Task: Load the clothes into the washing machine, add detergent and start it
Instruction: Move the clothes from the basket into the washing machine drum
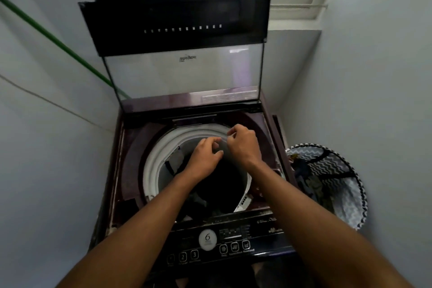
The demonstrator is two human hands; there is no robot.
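Now both hands hover over the open drum of the washing machine, its glass lid propped upright behind. The left hand has its fingers curled with thumb and forefinger nearly pinched; the right hand is closed in a similar pinch just beside it. Something thin and pale seems stretched between them, though it is too blurred to say what, or whether they truly grip it. Dark clothes already lie down inside the drum beneath the hands. More laundry sits in the zigzag-patterned basket, on the floor to the right of the machine. Those garments look soft and light; I would gather them in loose bunches from the top.
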